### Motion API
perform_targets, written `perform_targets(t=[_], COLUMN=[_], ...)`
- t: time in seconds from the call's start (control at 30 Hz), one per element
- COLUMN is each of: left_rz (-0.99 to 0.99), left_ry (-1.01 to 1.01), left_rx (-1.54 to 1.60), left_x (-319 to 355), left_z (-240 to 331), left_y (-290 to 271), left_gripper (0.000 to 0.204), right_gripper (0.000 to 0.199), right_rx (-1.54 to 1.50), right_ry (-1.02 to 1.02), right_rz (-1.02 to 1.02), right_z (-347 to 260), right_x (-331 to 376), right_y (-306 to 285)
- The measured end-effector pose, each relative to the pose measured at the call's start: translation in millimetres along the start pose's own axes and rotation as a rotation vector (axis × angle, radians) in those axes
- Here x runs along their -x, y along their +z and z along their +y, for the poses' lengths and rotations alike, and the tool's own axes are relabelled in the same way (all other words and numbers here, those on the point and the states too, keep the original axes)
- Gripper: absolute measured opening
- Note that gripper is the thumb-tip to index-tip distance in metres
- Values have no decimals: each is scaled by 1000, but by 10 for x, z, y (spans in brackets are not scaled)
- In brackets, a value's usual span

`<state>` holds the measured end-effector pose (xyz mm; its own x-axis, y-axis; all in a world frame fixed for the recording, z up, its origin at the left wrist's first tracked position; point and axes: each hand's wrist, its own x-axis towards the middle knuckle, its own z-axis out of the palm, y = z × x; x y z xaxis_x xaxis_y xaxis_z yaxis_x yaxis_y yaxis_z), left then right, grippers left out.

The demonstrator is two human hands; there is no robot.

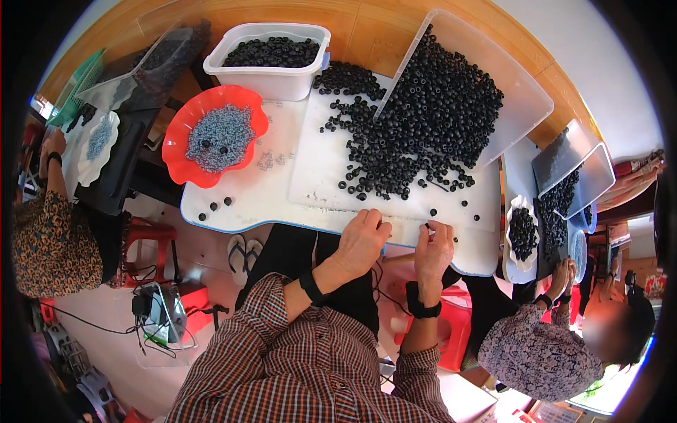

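At the table's front edge both my hands are close together, with the fingers of each drawn in. My left hand [363,243] is closed, thumb against fingers, and whatever it may hold is hidden. My right hand [433,252] pinches a small black round piece [427,225] between thumb and fingertips. Just beyond them, loose black round pieces with holes [384,173] spread over a white board [321,180]. They spill from a clear plastic bin [525,106] tipped on its side. A few single pieces, one of them a black piece [433,212], lie near my right hand.
A red wavy-rimmed bowl [185,120] of tiny grey pieces stands at the left. Behind it is a white tub [282,80] of black pieces. Co-workers sit on both sides; the right one's hands [562,276] are near a white dish [515,257]. Cables [144,331] trail below.
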<state>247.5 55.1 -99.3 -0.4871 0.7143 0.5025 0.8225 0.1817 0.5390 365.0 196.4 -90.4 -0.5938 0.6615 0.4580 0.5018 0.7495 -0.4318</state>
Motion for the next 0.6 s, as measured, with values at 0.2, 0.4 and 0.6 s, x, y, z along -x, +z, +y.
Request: perform_targets(t=[0.2,0.4,0.6], left_rz=[41,101,105], left_ry=[-68,-87,-103], left_rx=[16,115,172], left_x=[-48,-60,-69], left_z=[-20,-63,-67], left_y=[0,-30,-54], left_gripper=[14,12,10], right_gripper=[13,29,30], right_rx=[-164,-215,-29], right_ry=[-21,-276,-469], right_rz=[8,-31,-226], right_z=[-288,-601,-600], right_x=[-379,-793,-859], right_y=[92,330,446])
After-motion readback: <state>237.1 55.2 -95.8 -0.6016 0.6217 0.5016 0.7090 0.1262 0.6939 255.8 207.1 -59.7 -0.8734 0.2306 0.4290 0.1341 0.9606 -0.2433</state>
